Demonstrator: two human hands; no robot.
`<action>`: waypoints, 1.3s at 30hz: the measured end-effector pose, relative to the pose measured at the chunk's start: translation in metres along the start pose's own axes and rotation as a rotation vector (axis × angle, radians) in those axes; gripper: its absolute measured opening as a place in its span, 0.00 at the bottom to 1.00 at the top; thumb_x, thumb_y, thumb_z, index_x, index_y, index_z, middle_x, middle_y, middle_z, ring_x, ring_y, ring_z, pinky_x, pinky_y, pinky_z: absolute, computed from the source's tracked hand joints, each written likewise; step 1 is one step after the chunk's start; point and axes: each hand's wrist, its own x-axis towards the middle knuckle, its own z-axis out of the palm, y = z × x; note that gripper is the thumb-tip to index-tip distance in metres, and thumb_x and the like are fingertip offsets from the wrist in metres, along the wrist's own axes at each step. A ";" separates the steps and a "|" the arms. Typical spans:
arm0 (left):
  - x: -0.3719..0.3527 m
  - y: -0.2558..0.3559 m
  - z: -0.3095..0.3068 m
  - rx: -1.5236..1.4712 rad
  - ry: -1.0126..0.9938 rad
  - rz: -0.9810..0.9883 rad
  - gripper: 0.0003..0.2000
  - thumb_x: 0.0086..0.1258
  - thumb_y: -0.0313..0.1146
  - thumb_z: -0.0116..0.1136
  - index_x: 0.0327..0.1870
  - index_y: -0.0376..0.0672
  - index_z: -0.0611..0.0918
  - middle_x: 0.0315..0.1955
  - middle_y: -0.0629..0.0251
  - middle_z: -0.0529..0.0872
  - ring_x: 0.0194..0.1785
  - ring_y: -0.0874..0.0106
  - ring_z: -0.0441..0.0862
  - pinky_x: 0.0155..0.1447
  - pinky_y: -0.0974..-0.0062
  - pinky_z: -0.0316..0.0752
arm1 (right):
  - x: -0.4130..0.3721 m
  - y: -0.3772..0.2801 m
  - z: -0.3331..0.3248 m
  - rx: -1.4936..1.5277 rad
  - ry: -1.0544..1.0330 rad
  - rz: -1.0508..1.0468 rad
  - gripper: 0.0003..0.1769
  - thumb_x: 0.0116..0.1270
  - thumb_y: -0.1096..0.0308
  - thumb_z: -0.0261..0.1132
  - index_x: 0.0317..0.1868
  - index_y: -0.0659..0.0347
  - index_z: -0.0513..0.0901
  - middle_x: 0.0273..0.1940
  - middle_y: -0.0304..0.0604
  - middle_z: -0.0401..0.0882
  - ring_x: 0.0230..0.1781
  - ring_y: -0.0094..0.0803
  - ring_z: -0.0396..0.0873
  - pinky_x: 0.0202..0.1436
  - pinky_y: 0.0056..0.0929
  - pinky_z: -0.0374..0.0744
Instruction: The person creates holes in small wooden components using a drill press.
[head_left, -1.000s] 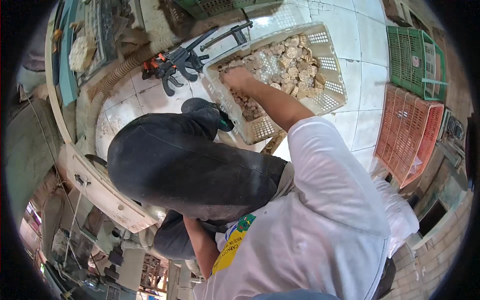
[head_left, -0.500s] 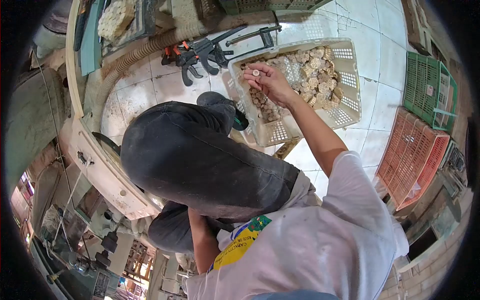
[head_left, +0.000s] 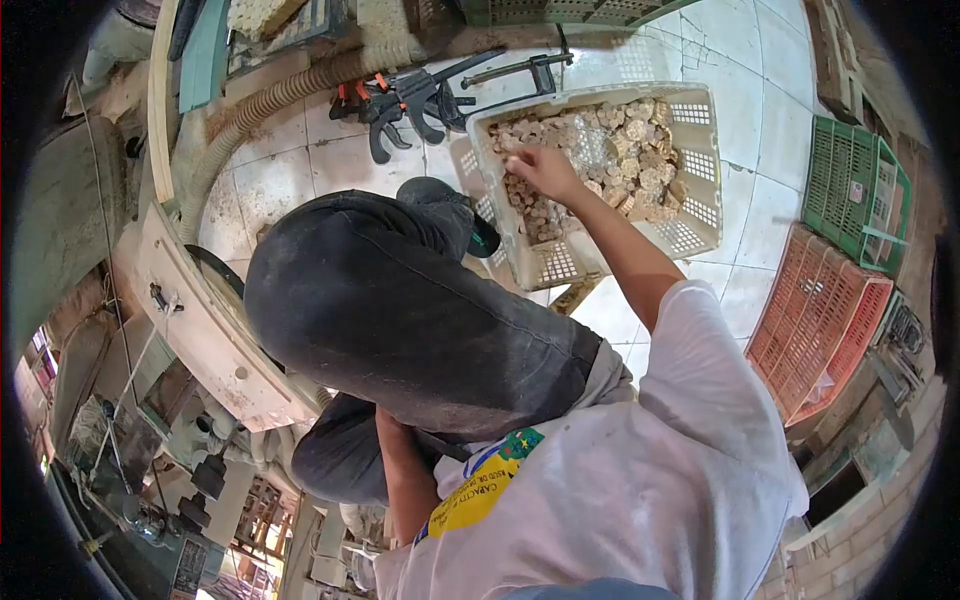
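Note:
My right hand (head_left: 542,172) is over the left part of a cream plastic basket (head_left: 612,268), palm turned down. Its fingers are curled together near the small pieces, and I cannot make out what is between them. Small round wooden-looking discs (head_left: 545,215) lie in the basket's left part. Larger pale, flower-edged pieces (head_left: 640,150) are heaped toward its right, with a clear plastic bag (head_left: 592,145) among them. My left forearm (head_left: 403,480) goes under my dark-trousered thigh, which hides my left hand.
Black bar clamps (head_left: 400,110) with orange parts lie on the tiled floor left of the basket. A ribbed hose (head_left: 270,105) curves past them. Green crate (head_left: 850,190) and red crate (head_left: 815,320) stand on the right. A machine table edge (head_left: 215,340) borders my knee.
My right hand has turned from palm up, showing a small round disc on its fingers, to palm down with fingers curled, lower over the pieces. The view has shifted slightly.

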 end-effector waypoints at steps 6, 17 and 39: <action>0.005 0.002 0.003 0.001 -0.003 -0.008 0.17 0.75 0.32 0.56 0.58 0.30 0.78 0.49 0.55 0.86 0.50 0.63 0.83 0.55 0.68 0.76 | 0.054 0.023 0.028 -0.345 0.391 -0.329 0.24 0.68 0.63 0.61 0.64 0.53 0.77 0.62 0.49 0.76 0.62 0.48 0.75 0.60 0.45 0.75; 0.006 0.004 0.002 0.004 0.000 -0.023 0.17 0.75 0.32 0.55 0.59 0.30 0.78 0.49 0.55 0.86 0.50 0.63 0.83 0.55 0.68 0.76 | 0.040 -0.035 -0.011 -0.800 -0.078 0.054 0.25 0.66 0.61 0.63 0.63 0.55 0.77 0.65 0.46 0.73 0.68 0.43 0.71 0.71 0.51 0.66; 0.015 0.004 0.002 0.033 -0.041 -0.014 0.18 0.75 0.33 0.55 0.60 0.30 0.78 0.50 0.55 0.85 0.51 0.64 0.83 0.56 0.68 0.76 | 0.010 0.039 0.012 -0.459 0.259 -0.034 0.32 0.68 0.53 0.64 0.70 0.50 0.69 0.68 0.49 0.69 0.70 0.50 0.68 0.67 0.61 0.70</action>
